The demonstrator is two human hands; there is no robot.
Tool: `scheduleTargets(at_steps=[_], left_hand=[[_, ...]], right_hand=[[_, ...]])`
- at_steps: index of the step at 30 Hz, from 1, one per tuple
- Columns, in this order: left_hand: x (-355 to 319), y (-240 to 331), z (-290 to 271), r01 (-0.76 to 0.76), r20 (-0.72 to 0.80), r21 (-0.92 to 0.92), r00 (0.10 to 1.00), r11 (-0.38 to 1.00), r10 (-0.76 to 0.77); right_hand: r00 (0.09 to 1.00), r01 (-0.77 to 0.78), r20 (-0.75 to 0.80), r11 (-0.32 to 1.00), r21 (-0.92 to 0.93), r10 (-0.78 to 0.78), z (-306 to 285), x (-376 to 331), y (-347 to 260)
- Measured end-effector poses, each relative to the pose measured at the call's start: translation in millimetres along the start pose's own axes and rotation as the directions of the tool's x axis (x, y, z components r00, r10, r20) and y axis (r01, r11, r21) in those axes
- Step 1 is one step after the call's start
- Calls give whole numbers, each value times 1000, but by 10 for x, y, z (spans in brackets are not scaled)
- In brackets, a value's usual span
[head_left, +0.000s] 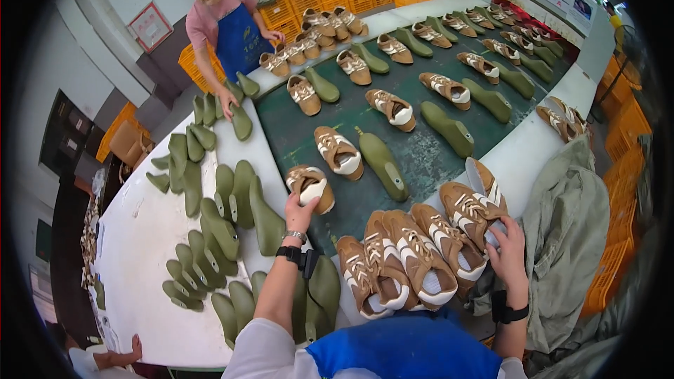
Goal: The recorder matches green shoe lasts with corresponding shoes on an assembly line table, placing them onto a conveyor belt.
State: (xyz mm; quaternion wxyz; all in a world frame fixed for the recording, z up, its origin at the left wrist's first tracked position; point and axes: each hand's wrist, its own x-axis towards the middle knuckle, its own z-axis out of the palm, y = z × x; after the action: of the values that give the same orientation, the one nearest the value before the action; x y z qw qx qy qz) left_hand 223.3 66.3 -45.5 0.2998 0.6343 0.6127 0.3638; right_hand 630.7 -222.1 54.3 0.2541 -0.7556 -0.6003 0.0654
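Observation:
My left hand (pixel 302 212) grips the white heel of a brown sneaker (pixel 307 184) at the near left edge of the green conveyor belt (pixel 295 144). On the right, my right hand (pixel 507 249) is closed at the opening of another brown sneaker (pixel 469 207) with white stripes. That shoe is at the right end of a tight row of sneakers (pixel 421 260) directly in front of me. Just ahead of my left hand, a sneaker (pixel 338 151) and a green shoe last (pixel 382 165) lie side by side on the belt.
Sneakers and lasts alternate along the belt. Many green lasts (pixel 221 228) stand on the white table (pixel 140 231) at left. Across the belt, a person in a blue apron (pixel 242 42) touches a last (pixel 241 123). Grey cloth (pixel 569 238) and orange crates (pixel 621 217) are at right.

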Motion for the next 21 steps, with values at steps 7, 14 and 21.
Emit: scheduleTargets(at_steps=[7, 14, 21], left_hand=[[-1336, 1847, -315, -603, 229, -23, 773, 797, 591], [-1392, 1930, -452, -416, 434, -198, 775, 888, 460], [-438, -670, -888, 231, -81, 800, 956, 554, -282]], right_hand=[[937, 329, -33, 847, 418, -348, -320, 204, -1160], [961, 104, 162, 837, 538, -223, -201, 80, -1069], [986, -155, 117, 392, 907, 120, -326, -134, -783]])
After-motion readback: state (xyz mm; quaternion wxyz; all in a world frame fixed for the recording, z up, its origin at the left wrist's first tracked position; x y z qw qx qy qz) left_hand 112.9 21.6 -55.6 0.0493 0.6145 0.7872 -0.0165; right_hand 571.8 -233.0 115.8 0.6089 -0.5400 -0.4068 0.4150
